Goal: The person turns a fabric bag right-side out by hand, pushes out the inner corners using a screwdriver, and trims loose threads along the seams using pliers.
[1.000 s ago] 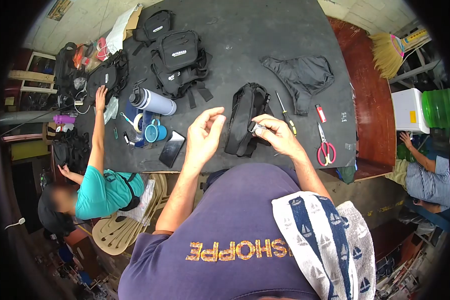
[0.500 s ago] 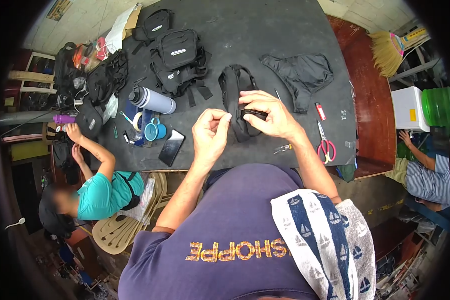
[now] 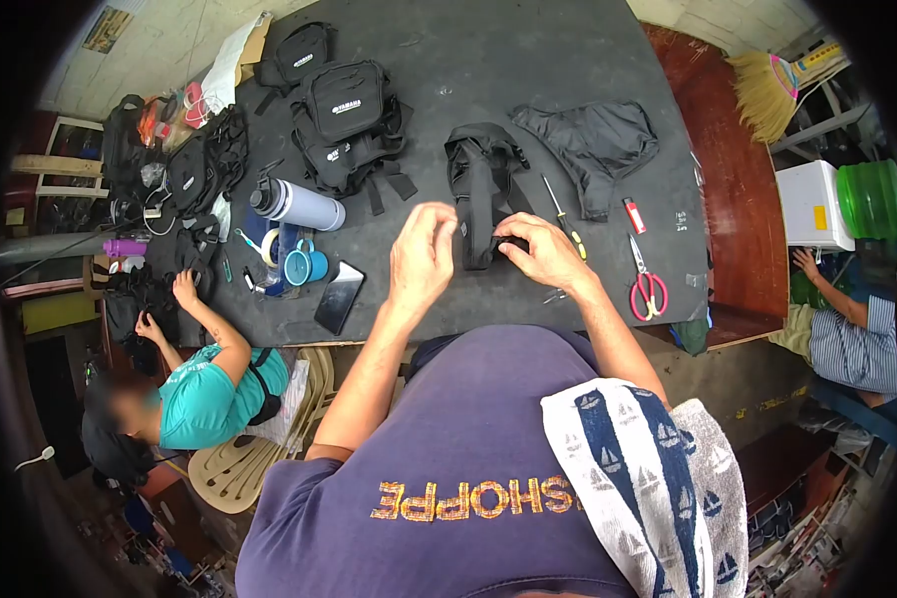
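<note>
A small black bag (image 3: 478, 199) with straps stands on the dark table between my hands. My right hand (image 3: 550, 257) is at its lower right side, thumb and fingers closed on a black buckle (image 3: 513, 242) mostly hidden by them. On the bag's left is my left hand (image 3: 421, 261), its fingers curled and pressed together; whatever they may pinch is hidden. Just right of the bag lies a screwdriver (image 3: 560, 214) with a yellow and black handle. A flat black fabric piece (image 3: 603, 149) spreads out behind it.
Red-handled scissors (image 3: 648, 289) and a red lighter (image 3: 634, 215) lie at the right. To the left are a phone (image 3: 339, 297), a blue mug (image 3: 306, 263), a grey bottle (image 3: 304, 206) and stacked black bags (image 3: 344, 110). A co-worker in teal (image 3: 219, 399) sits at the left.
My right hand has moved down and right along the bag, and the bag has turned more upright. My left hand has shifted slightly left. The co-worker's hands have moved down from the purple object.
</note>
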`<move>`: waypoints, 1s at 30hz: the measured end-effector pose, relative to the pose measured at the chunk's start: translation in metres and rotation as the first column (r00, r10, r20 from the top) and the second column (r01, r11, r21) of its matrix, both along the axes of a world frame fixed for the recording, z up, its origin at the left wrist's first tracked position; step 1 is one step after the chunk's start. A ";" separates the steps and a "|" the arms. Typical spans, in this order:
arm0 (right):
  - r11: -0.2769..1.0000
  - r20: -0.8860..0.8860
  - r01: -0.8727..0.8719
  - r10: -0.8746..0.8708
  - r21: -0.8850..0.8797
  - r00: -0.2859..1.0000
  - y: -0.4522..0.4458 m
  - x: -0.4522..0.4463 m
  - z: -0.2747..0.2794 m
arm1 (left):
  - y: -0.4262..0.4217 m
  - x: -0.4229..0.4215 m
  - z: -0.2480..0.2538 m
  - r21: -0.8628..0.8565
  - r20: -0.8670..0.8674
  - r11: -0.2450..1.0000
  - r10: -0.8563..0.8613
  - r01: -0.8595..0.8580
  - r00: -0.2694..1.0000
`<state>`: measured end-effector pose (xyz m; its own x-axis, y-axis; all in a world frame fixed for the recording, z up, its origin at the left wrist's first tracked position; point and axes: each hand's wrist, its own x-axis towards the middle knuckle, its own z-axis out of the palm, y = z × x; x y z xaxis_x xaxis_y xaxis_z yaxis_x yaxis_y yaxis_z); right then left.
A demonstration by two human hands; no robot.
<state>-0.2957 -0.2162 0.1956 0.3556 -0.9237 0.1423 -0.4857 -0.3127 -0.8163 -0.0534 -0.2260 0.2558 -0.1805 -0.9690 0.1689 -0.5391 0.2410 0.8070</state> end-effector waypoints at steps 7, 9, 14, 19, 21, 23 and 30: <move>1.000 -0.103 0.005 -0.004 0.017 0.995 0.005 0.005 -0.009 | -0.038 0.001 -0.002 -0.296 0.632 0.787 -0.264 0.542 0.729; 1.000 -0.119 0.011 -0.010 0.014 0.993 0.006 0.006 -0.008 | -0.044 0.003 -0.012 -0.276 0.638 0.786 -0.281 0.553 0.717; 0.974 -0.061 0.177 -0.187 -0.139 0.980 0.007 -0.004 0.002 | -0.043 0.003 -0.020 -0.274 0.636 0.822 -0.235 0.500 0.735; 0.869 -0.112 0.403 -0.448 -0.287 0.887 0.018 -0.040 -0.012 | -0.035 0.001 -0.036 -0.338 0.498 0.878 -0.138 0.338 0.856; 0.888 -0.146 0.389 -0.430 -0.244 0.891 0.031 -0.059 -0.026 | -0.033 -0.007 -0.046 -0.293 0.522 0.913 -0.096 0.283 0.848; 0.920 -0.209 0.362 -0.388 -0.152 0.898 0.049 -0.071 -0.042 | -0.030 -0.016 -0.054 -0.201 0.575 0.966 -0.019 0.163 0.818; 0.953 -0.395 0.248 -0.299 -0.176 0.869 0.099 -0.074 -0.059 | -0.024 -0.036 -0.059 -0.405 0.430 0.904 0.055 0.138 0.901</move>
